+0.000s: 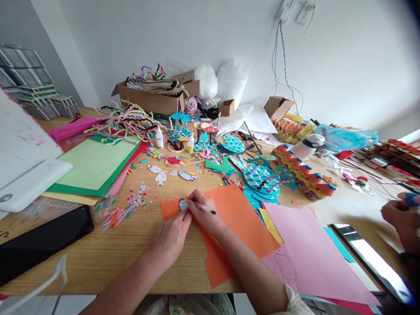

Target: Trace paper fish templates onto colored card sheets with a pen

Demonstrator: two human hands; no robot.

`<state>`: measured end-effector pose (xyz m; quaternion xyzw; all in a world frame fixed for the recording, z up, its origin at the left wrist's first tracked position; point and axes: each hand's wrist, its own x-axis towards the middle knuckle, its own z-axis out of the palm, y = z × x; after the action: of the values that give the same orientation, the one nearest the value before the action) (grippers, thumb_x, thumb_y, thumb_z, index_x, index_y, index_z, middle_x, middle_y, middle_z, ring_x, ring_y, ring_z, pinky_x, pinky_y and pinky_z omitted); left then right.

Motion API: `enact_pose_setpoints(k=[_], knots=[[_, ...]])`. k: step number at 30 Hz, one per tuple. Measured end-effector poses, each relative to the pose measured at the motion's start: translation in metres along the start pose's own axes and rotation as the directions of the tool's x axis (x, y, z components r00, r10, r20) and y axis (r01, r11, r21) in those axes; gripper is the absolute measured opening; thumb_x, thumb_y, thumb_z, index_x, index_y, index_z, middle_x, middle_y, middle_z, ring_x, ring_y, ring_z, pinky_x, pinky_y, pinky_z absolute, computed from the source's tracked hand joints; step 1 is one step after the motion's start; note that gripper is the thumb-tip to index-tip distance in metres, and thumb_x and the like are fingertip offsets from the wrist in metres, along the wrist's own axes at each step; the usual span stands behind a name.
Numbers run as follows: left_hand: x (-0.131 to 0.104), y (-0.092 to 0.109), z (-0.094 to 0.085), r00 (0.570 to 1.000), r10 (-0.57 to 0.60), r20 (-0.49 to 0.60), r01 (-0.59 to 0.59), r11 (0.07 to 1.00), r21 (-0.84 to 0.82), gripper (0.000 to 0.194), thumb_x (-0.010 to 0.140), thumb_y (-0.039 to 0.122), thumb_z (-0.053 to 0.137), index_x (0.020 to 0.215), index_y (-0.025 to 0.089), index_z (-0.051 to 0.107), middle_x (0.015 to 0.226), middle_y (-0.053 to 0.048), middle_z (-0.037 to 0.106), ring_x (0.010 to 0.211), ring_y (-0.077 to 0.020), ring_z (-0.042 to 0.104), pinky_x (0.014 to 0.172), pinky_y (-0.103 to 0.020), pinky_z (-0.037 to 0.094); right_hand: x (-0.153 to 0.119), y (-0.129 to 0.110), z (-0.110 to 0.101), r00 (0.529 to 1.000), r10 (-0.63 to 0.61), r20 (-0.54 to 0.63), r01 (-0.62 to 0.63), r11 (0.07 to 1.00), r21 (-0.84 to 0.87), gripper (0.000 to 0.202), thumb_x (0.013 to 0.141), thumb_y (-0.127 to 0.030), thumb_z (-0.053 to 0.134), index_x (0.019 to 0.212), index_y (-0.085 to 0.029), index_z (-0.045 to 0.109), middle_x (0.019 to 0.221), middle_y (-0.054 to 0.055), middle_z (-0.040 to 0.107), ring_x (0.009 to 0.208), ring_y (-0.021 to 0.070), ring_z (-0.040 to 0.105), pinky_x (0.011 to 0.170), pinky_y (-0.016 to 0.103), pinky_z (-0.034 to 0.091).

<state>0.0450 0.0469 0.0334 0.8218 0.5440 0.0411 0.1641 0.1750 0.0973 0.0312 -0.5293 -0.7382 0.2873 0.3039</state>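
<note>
A sheet of orange paper (241, 210) lies before me on the wooden table. Near its left end is a small white paper fish cutout (183, 204) with dark outlines. My left hand (172, 234) presses the cutout against the sheet, its fingertips close together. Closed around a white pen (205, 207) with a black end, my right hand (210, 216) rests on the sheet, touching the left fingertips. The pen's tip is hidden by my fingers. More fish cutouts (187, 175) lie just beyond the sheet.
Green paper sheets (95, 164), a black phone (49, 240) and paper scraps (120, 214) lie left. Pink paper (315, 249) lies right. Glue bottles (159, 138), blue paper crafts (260, 179) and a cardboard box (151, 96) stand beyond. Another person's hand (400, 214) is at far right.
</note>
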Motion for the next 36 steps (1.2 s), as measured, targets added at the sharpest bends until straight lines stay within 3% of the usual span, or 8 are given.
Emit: enact_pose_setpoints(k=[5,7,10,15,23,27,36], knots=[[0.002,-0.022,-0.009,0.984,0.131,-0.122,-0.154,0.966,-0.207,0.048,0.079,-0.002,0.03,0.116,0.02,0.053,0.114,-0.006,0.062,0.102,-0.0173,0.059,0.088,-0.029,0.046,-0.003,0.003,0.003,1.0,-0.007,-0.005,0.006,0.998,-0.061,0.007,0.081,-0.018,0.045,0.077,-0.02,0.051,0.062,-0.001,0.06,0.055,0.0116,0.054,0.053,0.02,0.036],[0.007,-0.034,-0.018,0.976,0.111,-0.186,-0.153,0.961,-0.229,0.045,0.077,-0.002,0.031,0.108,0.019,0.057,0.109,-0.005,0.064,0.102,-0.0163,0.058,0.091,-0.028,0.044,-0.003,0.003,0.003,1.0,-0.002,0.005,0.003,0.998,-0.067,0.007,0.081,-0.018,0.044,0.078,-0.02,0.051,0.062,0.0,0.061,0.054,0.012,0.054,0.053,0.02,0.036],[0.018,-0.047,-0.026,0.986,0.082,-0.147,-0.116,0.966,-0.233,0.04,0.078,0.0,0.033,0.1,0.02,0.06,0.101,-0.003,0.067,0.095,-0.0155,0.061,0.085,-0.026,0.045,-0.003,0.001,0.004,1.0,-0.003,0.002,0.003,0.996,-0.091,0.007,0.081,-0.017,0.045,0.079,-0.02,0.051,0.064,0.0,0.062,0.055,0.0119,0.055,0.053,0.02,0.036],[0.035,-0.055,-0.02,0.989,0.121,-0.085,-0.138,0.96,-0.244,0.036,0.075,0.001,0.038,0.09,0.021,0.064,0.089,-0.001,0.069,0.085,-0.0153,0.063,0.077,-0.024,0.046,-0.004,-0.002,0.003,1.0,0.011,-0.006,-0.011,0.997,-0.08,0.008,0.081,-0.017,0.044,0.078,-0.02,0.051,0.063,-0.001,0.061,0.055,0.0114,0.054,0.053,0.019,0.036],[0.037,-0.064,-0.014,0.984,0.153,-0.095,-0.173,0.949,-0.262,0.038,0.079,0.003,0.037,0.091,0.024,0.066,0.092,-0.001,0.065,0.09,-0.0153,0.059,0.082,-0.024,0.043,-0.012,0.003,-0.005,0.992,0.109,-0.07,-0.088,0.962,0.258,0.005,0.074,-0.018,0.044,0.071,-0.02,0.049,0.056,-0.005,0.048,0.051,0.0102,0.044,0.049,0.02,0.033],[0.038,-0.071,-0.011,0.986,0.161,-0.05,-0.168,0.95,-0.261,0.041,0.075,0.001,0.038,0.094,0.025,0.066,0.09,-0.002,0.063,0.092,-0.0159,0.058,0.082,-0.025,0.043,-0.017,0.004,0.0,0.995,0.096,0.029,-0.1,0.929,0.356,0.004,0.069,-0.016,0.045,0.068,-0.019,0.047,0.055,-0.005,0.049,0.05,0.0088,0.04,0.046,0.019,0.03],[0.038,-0.071,-0.014,0.986,0.161,-0.034,-0.164,0.943,-0.29,0.047,0.071,-0.001,0.035,0.097,0.024,0.066,0.094,-0.002,0.063,0.094,-0.0151,0.058,0.085,-0.024,0.042,-0.017,0.004,0.011,0.996,0.071,0.049,-0.081,0.962,0.261,0.005,0.069,-0.014,0.047,0.069,-0.019,0.05,0.056,-0.006,0.051,0.047,0.0076,0.039,0.046,0.018,0.03]])
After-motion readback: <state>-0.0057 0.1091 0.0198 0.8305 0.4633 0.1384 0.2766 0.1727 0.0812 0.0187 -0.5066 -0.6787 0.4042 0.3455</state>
